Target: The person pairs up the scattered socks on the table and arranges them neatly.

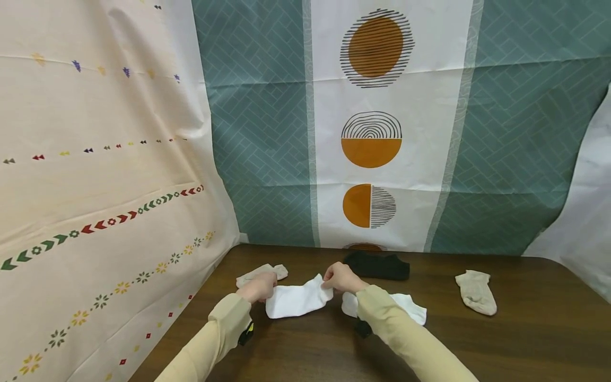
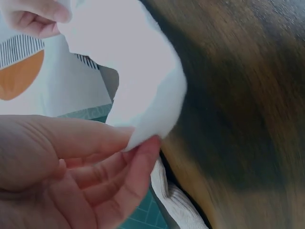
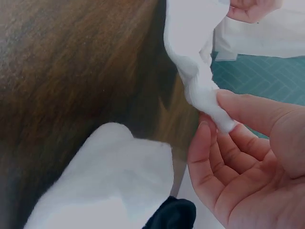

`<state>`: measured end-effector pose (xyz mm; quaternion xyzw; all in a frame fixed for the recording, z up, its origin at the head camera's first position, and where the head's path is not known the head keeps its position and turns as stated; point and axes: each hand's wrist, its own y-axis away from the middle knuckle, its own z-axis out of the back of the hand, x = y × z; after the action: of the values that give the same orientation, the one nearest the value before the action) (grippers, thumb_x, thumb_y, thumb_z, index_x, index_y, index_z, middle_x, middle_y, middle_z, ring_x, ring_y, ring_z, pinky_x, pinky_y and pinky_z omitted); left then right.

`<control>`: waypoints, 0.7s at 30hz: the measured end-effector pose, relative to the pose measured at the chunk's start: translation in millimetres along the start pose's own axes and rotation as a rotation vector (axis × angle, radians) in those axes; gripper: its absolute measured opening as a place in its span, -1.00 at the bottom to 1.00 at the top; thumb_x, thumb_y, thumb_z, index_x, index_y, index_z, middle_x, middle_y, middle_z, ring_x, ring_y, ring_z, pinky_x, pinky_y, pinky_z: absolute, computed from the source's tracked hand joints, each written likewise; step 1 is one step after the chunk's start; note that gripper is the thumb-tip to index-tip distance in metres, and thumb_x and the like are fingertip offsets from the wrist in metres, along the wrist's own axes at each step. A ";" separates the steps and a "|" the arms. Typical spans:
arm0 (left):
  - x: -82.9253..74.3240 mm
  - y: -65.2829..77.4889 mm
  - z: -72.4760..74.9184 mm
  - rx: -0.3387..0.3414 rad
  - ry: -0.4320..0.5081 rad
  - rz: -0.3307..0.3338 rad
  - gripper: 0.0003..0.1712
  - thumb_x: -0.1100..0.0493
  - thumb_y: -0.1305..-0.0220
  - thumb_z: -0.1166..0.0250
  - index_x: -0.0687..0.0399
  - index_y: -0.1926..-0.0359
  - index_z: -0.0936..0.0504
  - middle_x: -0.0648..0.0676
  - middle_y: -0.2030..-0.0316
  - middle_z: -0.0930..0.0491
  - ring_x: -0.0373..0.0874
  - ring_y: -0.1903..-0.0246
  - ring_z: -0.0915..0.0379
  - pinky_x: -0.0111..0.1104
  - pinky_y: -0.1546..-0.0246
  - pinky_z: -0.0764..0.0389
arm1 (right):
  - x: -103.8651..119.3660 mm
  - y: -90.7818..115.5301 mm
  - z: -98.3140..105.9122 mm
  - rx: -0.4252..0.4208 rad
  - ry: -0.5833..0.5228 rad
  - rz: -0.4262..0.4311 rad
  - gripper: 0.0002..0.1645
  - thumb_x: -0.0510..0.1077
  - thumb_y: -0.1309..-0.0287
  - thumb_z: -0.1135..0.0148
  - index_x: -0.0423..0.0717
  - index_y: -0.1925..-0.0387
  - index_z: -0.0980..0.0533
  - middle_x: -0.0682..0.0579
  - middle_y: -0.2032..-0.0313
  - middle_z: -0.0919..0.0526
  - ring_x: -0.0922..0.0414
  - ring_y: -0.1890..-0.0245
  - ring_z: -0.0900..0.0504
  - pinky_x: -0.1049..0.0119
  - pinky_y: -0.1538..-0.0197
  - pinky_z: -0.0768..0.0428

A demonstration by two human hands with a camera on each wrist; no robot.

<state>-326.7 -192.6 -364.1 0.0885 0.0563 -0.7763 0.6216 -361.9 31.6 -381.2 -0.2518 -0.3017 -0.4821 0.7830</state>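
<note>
A white ankle sock [image 1: 298, 301] is held stretched sideways between the two hands, over the table. My left hand [image 1: 259, 288] pinches its left end between thumb and fingertips, as the left wrist view shows closely. At the other end my right hand [image 1: 341, 278] pinches a corner with thumb and fingers. Another white sock [image 1: 414, 307] lies on the table, partly hidden under the right forearm. Just behind the left hand is a beige ribbed sock [image 1: 280, 271]. Beyond the right hand lies a black sock [image 1: 384, 267].
A second beige sock [image 1: 477, 293] lies apart on the right side of the dark wooden table [image 1: 539, 329]. Patterned cloth [image 1: 258, 159] hangs behind the table's back edge, and a cream cloth [image 1: 119, 212] hangs along its left side.
</note>
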 end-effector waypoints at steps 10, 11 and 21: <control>-5.1 -5.0 -1.8 -0.188 0.037 -0.136 -0.72 0.62 0.22 -0.10 0.18 0.72 -0.42 -0.02 0.73 -0.26 -0.21 0.70 -0.09 -0.48 0.71 -0.11 | -4.6 5.6 11.5 -0.042 -0.012 -0.026 -0.90 -0.32 0.08 -0.33 -0.23 0.55 -0.53 0.03 0.62 -0.47 0.16 0.70 -0.45 0.33 0.56 -0.50; -6.1 -5.8 -1.7 -0.195 0.036 -0.141 -0.72 0.62 0.21 -0.10 0.18 0.72 -0.42 -0.02 0.74 -0.25 -0.21 0.70 -0.08 -0.47 0.69 -0.10 | -5.1 6.2 12.4 -0.044 -0.008 -0.026 -0.90 -0.32 0.08 -0.32 -0.23 0.55 -0.53 0.04 0.62 -0.47 0.15 0.70 -0.45 0.33 0.56 -0.50; -18.9 -13.3 1.0 -0.204 0.063 -0.093 -0.82 0.54 0.06 -0.15 0.24 0.55 -0.57 0.00 0.60 -0.44 -0.16 0.58 -0.27 -0.34 0.50 -0.39 | -8.7 12.8 20.2 -0.057 -0.036 -0.064 -0.89 -0.30 0.08 -0.34 -0.23 0.53 -0.53 0.04 0.58 -0.46 0.14 0.64 -0.46 0.32 0.51 -0.52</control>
<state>-335.7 -171.8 -359.5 0.0464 0.1587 -0.7912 0.5887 -358.0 55.9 -374.8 -0.2727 -0.3100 -0.5107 0.7541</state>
